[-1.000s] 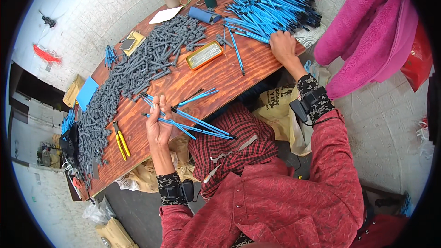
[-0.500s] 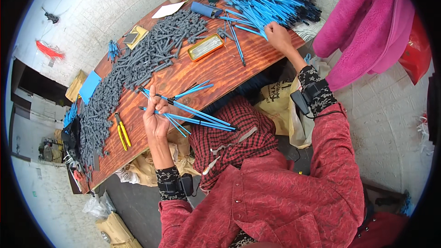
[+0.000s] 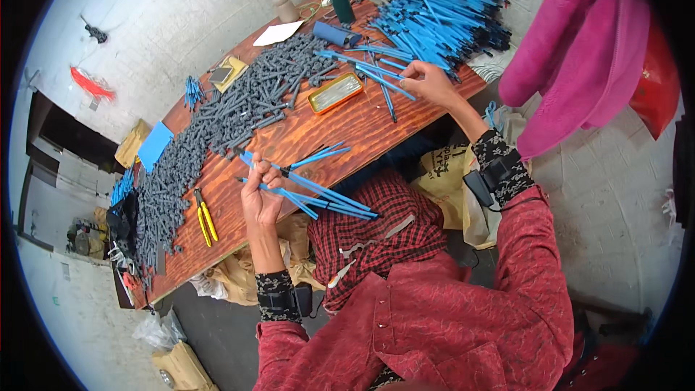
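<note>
My left hand (image 3: 262, 194) is closed around several thin blue rods with black ends (image 3: 326, 192); they fan out to the right over the table's front edge. My right hand (image 3: 428, 82) pinches a few more blue rods (image 3: 385, 82) between thumb and fingers, their far ends pointing left above the tin. Behind it lies a big heap of the same blue rods (image 3: 434, 18), black ends mostly to the right. A wide pile of short grey ribbed pieces (image 3: 239, 105) spreads along the table beyond my left hand.
On the wooden table (image 3: 239, 221) are yellow-handled pliers (image 3: 207, 223), an orange-rimmed tin (image 3: 336, 94) of thin pale pieces, a dark green bottle (image 3: 339, 1), a blue roll (image 3: 336, 34) and white paper (image 3: 279, 33). A pink fleece (image 3: 572, 51) hangs at the right.
My right hand has drawn away from the edge of the heap with blue rods in its fingers. The left hand keeps its bundle. The whole view has shifted slightly.
</note>
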Tool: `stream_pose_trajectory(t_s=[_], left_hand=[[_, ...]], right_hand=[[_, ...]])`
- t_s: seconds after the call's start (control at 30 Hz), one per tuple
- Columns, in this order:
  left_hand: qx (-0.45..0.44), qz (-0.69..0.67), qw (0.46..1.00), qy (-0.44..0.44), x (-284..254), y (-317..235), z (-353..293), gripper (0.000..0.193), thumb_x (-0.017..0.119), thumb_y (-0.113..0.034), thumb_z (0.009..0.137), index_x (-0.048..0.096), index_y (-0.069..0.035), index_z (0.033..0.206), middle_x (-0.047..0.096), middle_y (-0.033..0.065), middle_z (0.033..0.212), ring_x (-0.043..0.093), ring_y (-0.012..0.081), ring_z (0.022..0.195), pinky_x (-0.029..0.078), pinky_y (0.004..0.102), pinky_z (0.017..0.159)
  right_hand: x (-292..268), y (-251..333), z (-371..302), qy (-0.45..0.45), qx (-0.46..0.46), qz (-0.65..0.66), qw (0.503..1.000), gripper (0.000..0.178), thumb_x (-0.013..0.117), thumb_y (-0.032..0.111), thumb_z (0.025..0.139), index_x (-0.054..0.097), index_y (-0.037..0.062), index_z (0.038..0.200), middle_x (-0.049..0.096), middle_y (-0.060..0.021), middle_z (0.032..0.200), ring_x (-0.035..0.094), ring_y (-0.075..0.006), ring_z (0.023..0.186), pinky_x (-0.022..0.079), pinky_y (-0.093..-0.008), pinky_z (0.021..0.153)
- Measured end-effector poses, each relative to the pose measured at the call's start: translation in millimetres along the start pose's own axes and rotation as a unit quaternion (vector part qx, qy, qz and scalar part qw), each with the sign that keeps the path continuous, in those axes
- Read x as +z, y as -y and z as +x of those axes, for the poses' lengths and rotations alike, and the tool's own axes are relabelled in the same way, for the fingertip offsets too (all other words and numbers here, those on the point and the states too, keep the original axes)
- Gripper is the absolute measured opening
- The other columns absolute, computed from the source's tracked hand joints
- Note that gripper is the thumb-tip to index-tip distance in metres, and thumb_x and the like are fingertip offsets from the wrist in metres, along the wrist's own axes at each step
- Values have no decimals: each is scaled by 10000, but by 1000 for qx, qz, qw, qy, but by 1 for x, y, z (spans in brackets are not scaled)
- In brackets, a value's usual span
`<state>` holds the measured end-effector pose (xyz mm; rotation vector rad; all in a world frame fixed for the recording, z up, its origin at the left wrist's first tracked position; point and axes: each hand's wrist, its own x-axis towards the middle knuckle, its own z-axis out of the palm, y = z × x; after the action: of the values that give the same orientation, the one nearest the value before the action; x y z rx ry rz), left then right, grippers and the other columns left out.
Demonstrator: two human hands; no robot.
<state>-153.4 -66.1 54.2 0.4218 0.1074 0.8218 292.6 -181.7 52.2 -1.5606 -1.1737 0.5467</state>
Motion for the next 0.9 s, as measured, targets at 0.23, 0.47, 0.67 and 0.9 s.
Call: stream_pose_trajectory(t_s=[0.23,0.47,0.67,0.9], left_hand=[[19,16,999,-45,-6,5,14,287,573,-96,1041,572,-49,1324,616,58,1076,544,177,861,507,279,713],[67,101,990,-68,10,20,38,329,622,-131,1018,551,-68,1334,595,150,1411,655,304,1171,586,392,974],[95,142,983,-70,30,23,33,484,650,-180,1010,470,-60,1443,556,208,1440,593,358,1289,554,420,1070],[145,146,975,-84,33,14,22,476,705,-205,978,514,-66,1391,611,212,1369,651,321,1201,590,401,1011]], right_hand=[[33,26,-24,74,6,199,977,203,726,219,944,667,48,1037,653,2,926,584,-83,822,473,-270,767],[94,31,-56,158,37,294,942,201,718,204,974,667,39,1076,654,-2,955,576,-65,818,474,-234,739],[135,48,-77,64,-41,133,988,135,740,94,921,667,19,1006,679,-6,954,612,-75,823,506,-265,726],[163,88,-104,-98,-302,-108,942,142,778,60,822,673,82,915,628,-50,865,663,-250,704,505,-351,572]])
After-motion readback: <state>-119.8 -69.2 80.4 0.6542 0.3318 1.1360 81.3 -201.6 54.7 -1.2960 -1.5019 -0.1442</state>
